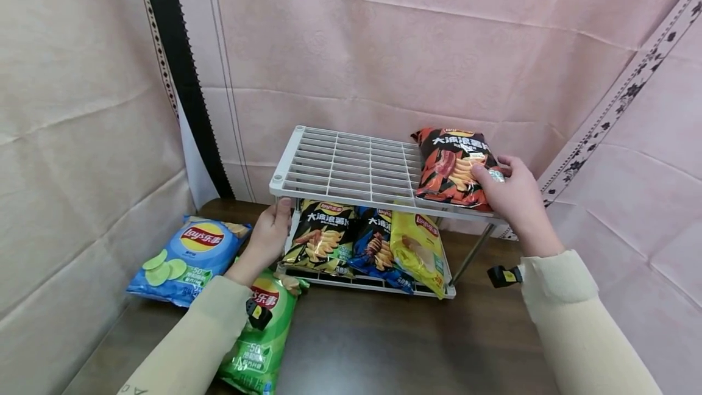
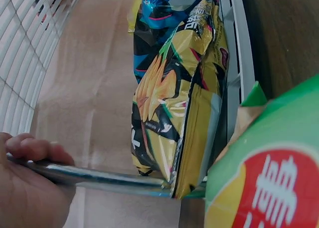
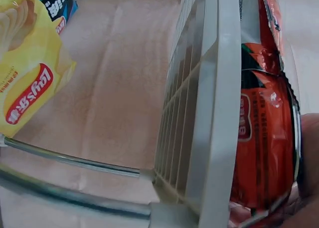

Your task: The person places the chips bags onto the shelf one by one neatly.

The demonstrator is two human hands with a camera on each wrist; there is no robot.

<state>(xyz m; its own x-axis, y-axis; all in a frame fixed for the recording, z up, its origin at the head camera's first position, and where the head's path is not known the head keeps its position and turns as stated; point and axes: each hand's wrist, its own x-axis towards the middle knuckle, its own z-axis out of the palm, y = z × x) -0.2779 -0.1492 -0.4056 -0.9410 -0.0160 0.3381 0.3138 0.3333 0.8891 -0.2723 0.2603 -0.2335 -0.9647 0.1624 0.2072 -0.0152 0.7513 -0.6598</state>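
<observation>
A white two-tier rack (image 1: 351,169) with metal posts stands on the table. My left hand (image 1: 269,233) grips its front left post (image 2: 99,177), fingers curled round the metal just under the upper shelf. At the upper shelf's right end lies a red bag of chips (image 1: 452,169). My right hand (image 1: 512,194) holds this bag by its right edge, thumb on the front; the other fingers are partly hidden. The bag's underside touches the shelf. On the lower tier sit a black-and-gold chip bag (image 1: 323,239), a blue-and-black one (image 1: 375,245) and a yellow one (image 1: 419,252), side by side.
Left of the rack, a blue chip bag (image 1: 192,258) lies on the brown table (image 1: 406,346). A green chip bag (image 1: 263,340) lies in front of it, partly under my left forearm. Pink cloth (image 1: 384,47) hangs behind the rack and along both sides.
</observation>
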